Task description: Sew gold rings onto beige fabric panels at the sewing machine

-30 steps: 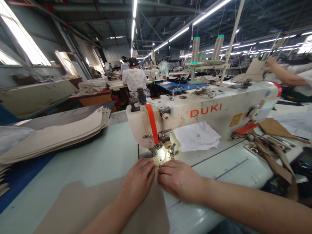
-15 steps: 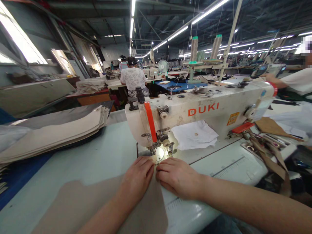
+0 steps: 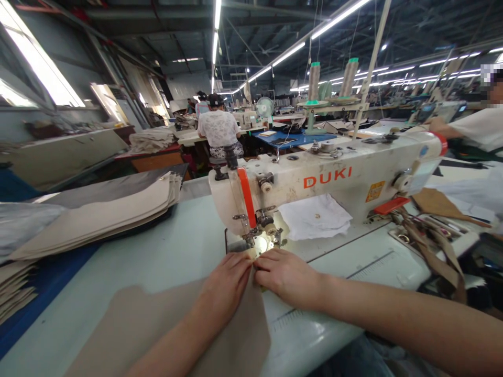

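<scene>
My left hand lies flat on a tan fabric piece, its fingers pressed together at the cloth's far edge. Beside it my right hand rests with curled fingers on the same edge, fingertips touching those of the left. Both sit just in front of the presser foot of a white DUKI sewing machine. The fabric's tip runs under the lit needle area. The cloth spreads back toward me over the pale table.
A stack of beige fabric panels lies at the left. White cloth sits under the machine arm. Tan straps hang at the right. Thread cones stand behind. Another person's arm works at the far right; a seated person is at the back.
Both hands have edged slightly forward toward the presser foot, pushing the fabric with them. The view has shifted a little.
</scene>
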Available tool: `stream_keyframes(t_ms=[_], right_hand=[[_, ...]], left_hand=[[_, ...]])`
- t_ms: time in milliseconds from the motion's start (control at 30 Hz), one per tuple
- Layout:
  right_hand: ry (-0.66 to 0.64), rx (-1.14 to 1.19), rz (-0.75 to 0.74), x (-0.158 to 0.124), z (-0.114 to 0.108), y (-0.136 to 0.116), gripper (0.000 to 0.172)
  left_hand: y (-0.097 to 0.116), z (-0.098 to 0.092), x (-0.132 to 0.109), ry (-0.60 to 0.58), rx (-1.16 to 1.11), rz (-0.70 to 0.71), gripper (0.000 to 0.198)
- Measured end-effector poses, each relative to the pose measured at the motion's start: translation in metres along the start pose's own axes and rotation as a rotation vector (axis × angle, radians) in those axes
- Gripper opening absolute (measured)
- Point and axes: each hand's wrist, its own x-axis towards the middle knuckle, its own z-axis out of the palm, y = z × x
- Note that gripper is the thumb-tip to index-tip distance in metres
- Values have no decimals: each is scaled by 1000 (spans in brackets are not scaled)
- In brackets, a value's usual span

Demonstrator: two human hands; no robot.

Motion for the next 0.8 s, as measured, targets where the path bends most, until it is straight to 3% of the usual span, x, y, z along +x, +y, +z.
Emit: stream_keyframes(t_ms=[400,800], right_hand=[[-9,-37,-25,10,9,25,6],[14,-21,0,12,13,28,10]], left_hand=[[-18,8,12,47,0,-67,25],[-30,14,9,87,12,-44,26]])
